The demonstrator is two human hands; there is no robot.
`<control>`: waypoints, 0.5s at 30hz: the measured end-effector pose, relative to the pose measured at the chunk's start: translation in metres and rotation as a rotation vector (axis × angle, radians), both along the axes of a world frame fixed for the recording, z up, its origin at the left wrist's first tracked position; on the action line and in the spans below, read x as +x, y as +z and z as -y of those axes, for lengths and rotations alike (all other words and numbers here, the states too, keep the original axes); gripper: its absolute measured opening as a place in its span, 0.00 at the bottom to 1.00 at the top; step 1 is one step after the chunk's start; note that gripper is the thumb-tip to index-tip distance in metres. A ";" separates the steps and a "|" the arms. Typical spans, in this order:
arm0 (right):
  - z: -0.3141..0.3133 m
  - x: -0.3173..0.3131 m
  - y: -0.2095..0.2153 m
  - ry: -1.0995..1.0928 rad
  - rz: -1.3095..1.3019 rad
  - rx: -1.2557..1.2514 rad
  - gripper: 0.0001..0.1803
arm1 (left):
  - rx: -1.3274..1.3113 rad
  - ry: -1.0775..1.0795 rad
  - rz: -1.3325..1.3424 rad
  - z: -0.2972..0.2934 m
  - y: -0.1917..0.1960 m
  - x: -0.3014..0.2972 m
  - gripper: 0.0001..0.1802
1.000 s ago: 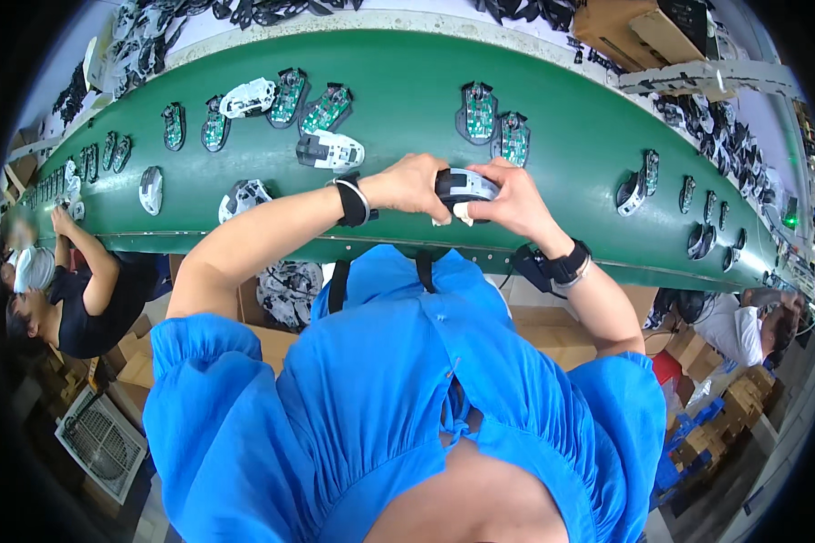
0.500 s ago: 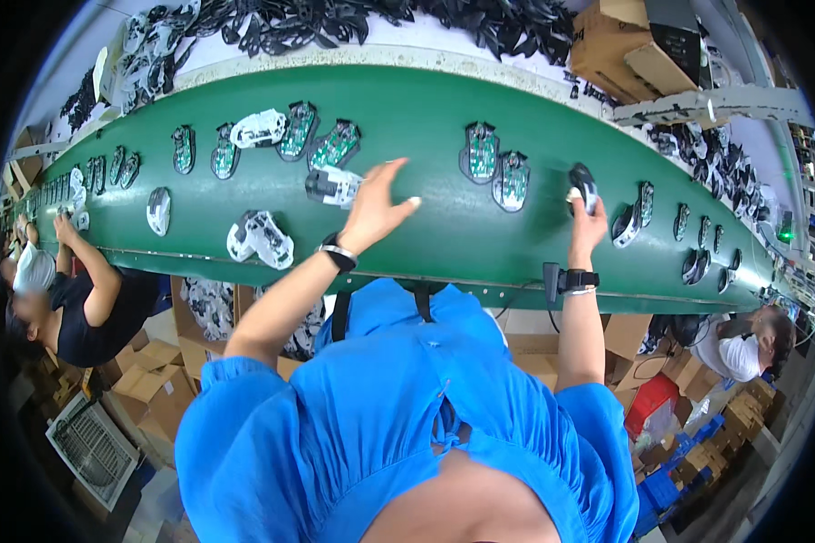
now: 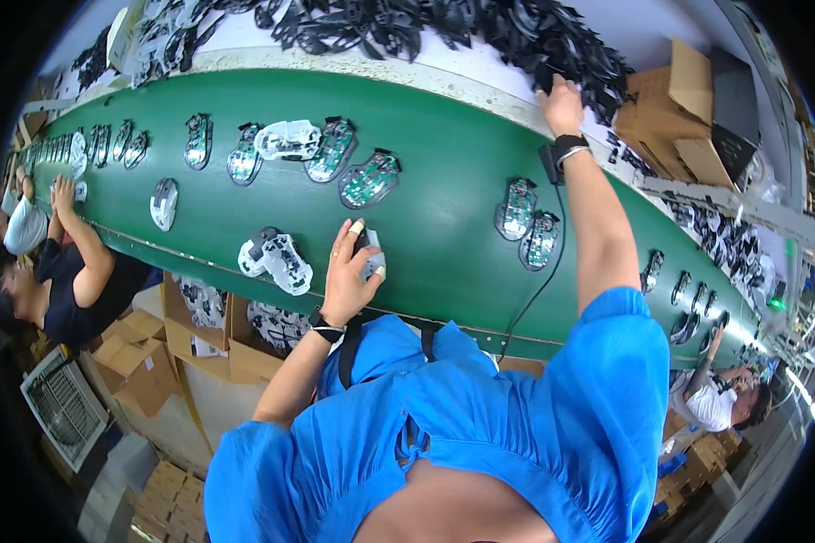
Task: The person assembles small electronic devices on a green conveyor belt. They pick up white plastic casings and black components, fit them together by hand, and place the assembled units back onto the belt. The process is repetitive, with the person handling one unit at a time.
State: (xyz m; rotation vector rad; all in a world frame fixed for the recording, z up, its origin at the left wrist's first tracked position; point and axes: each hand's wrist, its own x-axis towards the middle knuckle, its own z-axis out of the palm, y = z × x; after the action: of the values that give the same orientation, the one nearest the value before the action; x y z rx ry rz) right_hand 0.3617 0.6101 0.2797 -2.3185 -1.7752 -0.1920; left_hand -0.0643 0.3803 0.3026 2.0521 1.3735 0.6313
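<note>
My left hand is closed around a white and grey mouse shell near the belt's front edge. With the arm stretched far forward, my right hand reaches the pile of black plastic parts on the ledge. Its fingers are bent onto a dark piece there, whose shape is partly hidden. Beyond my left hand lies a mouse base with a green circuit board. Another mouse base rests beside a white shell. Two more bases, one a green-boarded mouse base, lie right of centre.
The green conveyor belt carries several more mouse bases at both ends. White shells lie near its front edge at left. A cable hangs from my right wristband. A cardboard box stands at back right. Co-workers sit at left and right.
My right hand has left the mouse on the right and moved forward to the black pile. My left hand has closed on the shell and drawn it nearer. The view has shifted.
</note>
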 end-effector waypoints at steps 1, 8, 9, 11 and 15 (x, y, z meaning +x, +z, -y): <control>-0.009 0.002 -0.006 -0.039 0.082 -0.086 0.19 | -0.021 0.095 0.042 0.004 0.006 0.001 0.30; -0.013 0.010 -0.001 -0.078 0.010 -0.073 0.17 | -0.259 0.611 0.079 0.026 -0.022 -0.004 0.38; -0.013 0.018 -0.006 -0.048 -0.138 -0.019 0.16 | -0.254 0.615 0.043 0.025 -0.022 0.003 0.40; -0.008 0.039 -0.016 -0.097 -0.373 0.098 0.14 | -0.251 0.588 -0.024 0.018 -0.016 0.025 0.43; -0.001 0.051 -0.003 -0.362 -1.012 0.200 0.09 | -0.152 0.388 -0.185 0.013 -0.012 0.047 0.44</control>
State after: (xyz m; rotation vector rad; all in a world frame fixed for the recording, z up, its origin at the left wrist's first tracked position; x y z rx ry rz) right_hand 0.4129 0.6107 0.2770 -1.9769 -0.7970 0.6124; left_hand -0.0173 0.3673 0.2909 1.7717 1.8923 0.4834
